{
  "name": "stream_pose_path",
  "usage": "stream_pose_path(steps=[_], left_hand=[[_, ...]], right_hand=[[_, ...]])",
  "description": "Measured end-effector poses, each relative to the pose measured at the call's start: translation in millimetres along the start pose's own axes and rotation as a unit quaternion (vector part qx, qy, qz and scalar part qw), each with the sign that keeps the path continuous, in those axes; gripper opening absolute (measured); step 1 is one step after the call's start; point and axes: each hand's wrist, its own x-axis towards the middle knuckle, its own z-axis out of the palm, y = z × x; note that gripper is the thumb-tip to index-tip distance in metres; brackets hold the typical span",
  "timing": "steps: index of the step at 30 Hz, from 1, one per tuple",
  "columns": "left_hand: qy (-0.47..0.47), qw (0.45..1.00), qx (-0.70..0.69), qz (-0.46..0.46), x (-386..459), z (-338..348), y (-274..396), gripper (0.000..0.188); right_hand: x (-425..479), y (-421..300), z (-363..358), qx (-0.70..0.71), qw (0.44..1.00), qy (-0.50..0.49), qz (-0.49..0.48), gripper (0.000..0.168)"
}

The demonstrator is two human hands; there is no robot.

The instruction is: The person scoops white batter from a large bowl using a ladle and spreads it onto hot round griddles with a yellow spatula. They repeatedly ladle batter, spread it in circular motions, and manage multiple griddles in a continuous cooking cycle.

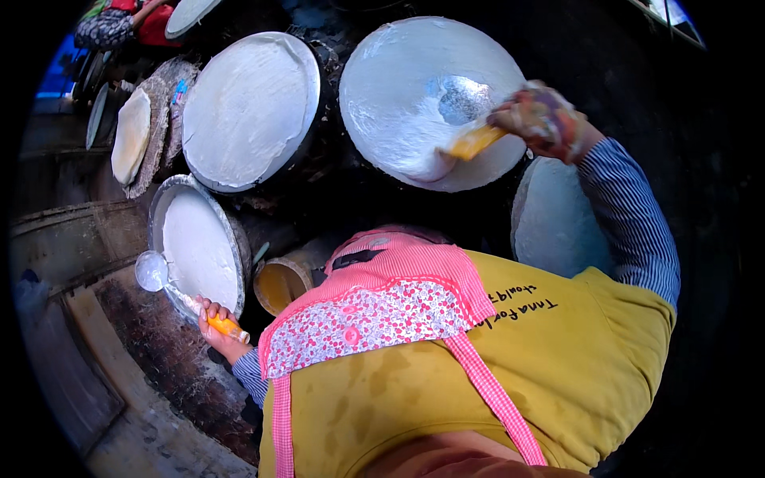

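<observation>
My left hand (220,322) grips the yellow-orange handle of a ladle (152,270); its bowl is over the near-left rim of a basin (200,245) of white, batter-like liquid. My right hand (541,122), in a patterned glove or cloth covering, holds a tool by its yellow handle (473,142). The tool's head is blurred and lies against the lower part of a large round griddle (406,77) coated in white. A shiny grey patch shows on that surface, just left of my right hand.
Another white-coated griddle (251,110) stands to the left, beside a pale flat round (132,137) on a rough round pad. A pale round surface (556,221) lies under my right forearm. An orange-yellow container (281,287) stands by my apron. Part of another person (107,27) shows at the upper left.
</observation>
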Motion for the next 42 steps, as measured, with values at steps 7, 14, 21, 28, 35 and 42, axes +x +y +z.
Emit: stream_pose_path(steps=[7, 14, 21, 28, 35, 42], left_hand=[[-0.119, 0.987, -0.100, 0.049, 32.4, -29.6, 13.1, 0.023], [-0.114, 0.987, -0.087, -0.070, 79.4, -96.4, 42.9, 0.033], [-0.236, 0.959, -0.141, -0.074, 47.1, -47.9, 57.4, 0.045], [-0.226, 0.965, -0.128, -0.020, 51.3, -48.0, 47.1, 0.043], [-0.197, 0.971, -0.131, -0.023, 46.6, -40.4, 35.2, 0.042], [-0.200, 0.971, -0.127, -0.022, 43.1, -25.9, 22.2, 0.042]], right_hand=[[-37.9, 25.7, 24.7, 0.008, 0.965, 0.262, -0.014, 0.033], [5.0, -0.6, 141.3, -0.229, 0.941, 0.245, -0.032, 0.026], [-0.1, 11.6, 78.7, -0.269, 0.912, 0.297, 0.090, 0.030], [5.6, -5.4, 126.2, -0.288, 0.923, 0.255, 0.033, 0.030], [2.9, 51.1, 40.2, -0.156, 0.921, 0.349, 0.069, 0.027], [3.7, 58.7, 51.4, -0.250, 0.934, 0.253, 0.043, 0.032]])
